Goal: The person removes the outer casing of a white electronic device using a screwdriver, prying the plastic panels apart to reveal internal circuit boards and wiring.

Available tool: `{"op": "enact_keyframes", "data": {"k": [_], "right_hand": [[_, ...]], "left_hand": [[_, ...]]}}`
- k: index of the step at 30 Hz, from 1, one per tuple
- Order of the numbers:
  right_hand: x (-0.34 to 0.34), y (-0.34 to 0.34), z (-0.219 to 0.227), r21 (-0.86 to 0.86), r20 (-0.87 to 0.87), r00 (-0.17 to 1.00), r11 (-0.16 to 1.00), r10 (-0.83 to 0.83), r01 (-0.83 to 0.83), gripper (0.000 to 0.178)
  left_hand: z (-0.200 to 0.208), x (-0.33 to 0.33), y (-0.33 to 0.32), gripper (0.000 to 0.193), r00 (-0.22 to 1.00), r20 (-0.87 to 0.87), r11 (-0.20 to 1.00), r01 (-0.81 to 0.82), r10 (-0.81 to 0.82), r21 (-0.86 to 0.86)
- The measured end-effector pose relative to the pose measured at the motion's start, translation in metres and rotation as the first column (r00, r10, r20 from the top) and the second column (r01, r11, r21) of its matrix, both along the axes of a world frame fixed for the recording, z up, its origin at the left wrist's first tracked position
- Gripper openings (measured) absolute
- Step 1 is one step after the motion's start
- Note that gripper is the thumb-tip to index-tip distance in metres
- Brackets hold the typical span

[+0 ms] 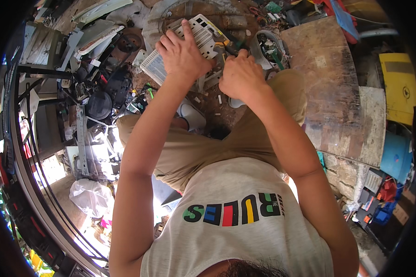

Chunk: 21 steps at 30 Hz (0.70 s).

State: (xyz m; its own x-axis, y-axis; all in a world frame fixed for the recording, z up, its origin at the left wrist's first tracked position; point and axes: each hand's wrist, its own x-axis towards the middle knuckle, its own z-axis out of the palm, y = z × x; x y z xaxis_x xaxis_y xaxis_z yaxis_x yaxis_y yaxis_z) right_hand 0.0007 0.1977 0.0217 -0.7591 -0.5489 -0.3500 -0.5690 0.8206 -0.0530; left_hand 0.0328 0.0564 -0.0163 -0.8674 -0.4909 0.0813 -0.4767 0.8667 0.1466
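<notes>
A white plastic casing (156, 65) with rows of slots and holes lies tilted on the ground in front of my crossed legs. My left hand (182, 55) spans it, fingers spread toward its far left edge and thumb toward the near right side, holding it down. My right hand (243, 76) is closed around the handles of yellow-and-black pliers (225, 45). The pliers' jaws are at the casing's right side. My left hand covers the casing's middle, and I cannot tell exactly what the jaws grip.
A grey container (262, 48) of circuit boards and scraps stands right of the pliers. Beyond it lies a worn wooden board (321, 69). Scrap parts and a black round piece (99, 105) crowd the left. A yellow case (399, 87) and blue bin (396, 154) stand far right.
</notes>
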Motion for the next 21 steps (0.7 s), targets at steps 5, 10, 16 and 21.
{"op": "enact_keyframes", "data": {"k": [5,10,16,21], "right_hand": [[0.000,-0.001,0.003,0.024,0.055,0.998,0.999,-0.023,0.022,0.051],[-0.005,0.000,0.010,0.065,0.102,0.995,0.998,-0.010,0.003,0.053],[-0.002,0.004,0.004,-0.040,0.071,0.997,0.999,-0.010,0.013,0.048],[0.000,0.005,0.008,-0.068,0.061,0.998,0.997,-0.024,0.028,0.050]], "left_hand": [[-0.002,-0.001,0.001,0.126,1.000,-0.005,1.000,-0.012,0.012,0.010],[-0.006,0.002,0.003,0.128,0.999,-0.052,1.000,0.001,-0.002,-0.024],[0.000,0.000,0.003,0.127,1.000,-0.024,1.000,-0.010,0.010,0.012],[-0.001,0.000,0.003,0.127,1.000,-0.025,1.000,-0.011,0.011,0.004]]}}
